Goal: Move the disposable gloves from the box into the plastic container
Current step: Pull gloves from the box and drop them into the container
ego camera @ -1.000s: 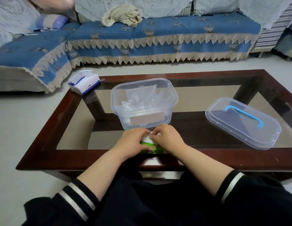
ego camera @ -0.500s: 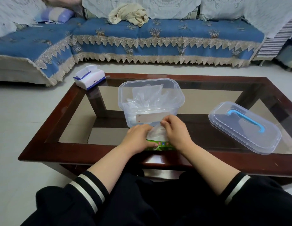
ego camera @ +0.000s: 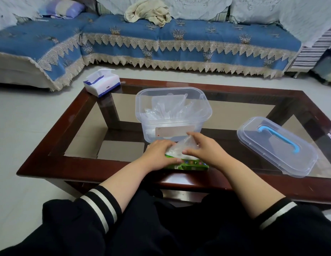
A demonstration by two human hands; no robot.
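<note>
Right hand point(ego camera: 207, 150) now lifted off the green box point(ego camera: 190, 164), pinching a clear glove point(ego camera: 181, 147) drawn up into a peak toward the container point(ego camera: 172, 115). A second ago flat on the box. Left hand point(ego camera: 159, 154) now pressing box, fingers spread at opening.

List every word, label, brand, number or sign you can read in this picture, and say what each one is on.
No text can be read.
Pale label on the plastic container: a small red mark and faint print, too small to read.
Green glove box: a row of coloured marks along its near side, too blurred to read.
Tissue pack: a small dark mark on its white side, unreadable.
Lid with blue handle: no print visible.
</note>
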